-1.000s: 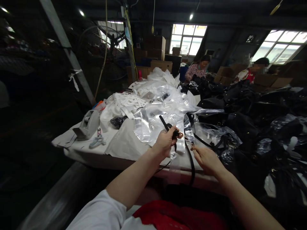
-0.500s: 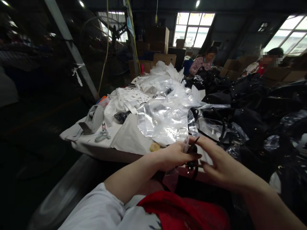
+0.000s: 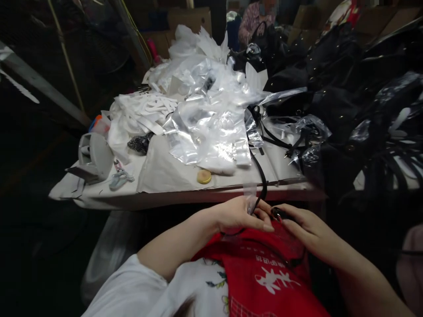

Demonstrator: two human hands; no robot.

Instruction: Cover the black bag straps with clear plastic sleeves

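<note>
Over the red apron [image 3: 244, 264] in my lap, my left hand [image 3: 239, 213] has its fingers curled around a thin black strap [image 3: 262, 176]. A bit of clear plastic [image 3: 250, 192] sticks up beside its fingers. The strap runs up over the table edge toward the black straps by the plastic bags. My right hand [image 3: 309, 226] pinches a dark strap end with a small shiny metal fitting [image 3: 277, 215], close to the left fingertips. A pile of clear plastic bags [image 3: 211, 132] lies on the table beyond. Nearer the edge is a round gold-rimmed disc [image 3: 204, 176].
A tape dispenser [image 3: 95, 154] and pliers-like cutters [image 3: 120, 177] stand at the table's left end. White strips [image 3: 142, 110] lie behind them. Black bags [image 3: 330, 88] heap up on the right. A person in a patterned top [image 3: 254, 20] is at the far side.
The view has tilted down. Both hands have come from the table edge down over the lap, and the black strap now stretches up from the left hand to the table.
</note>
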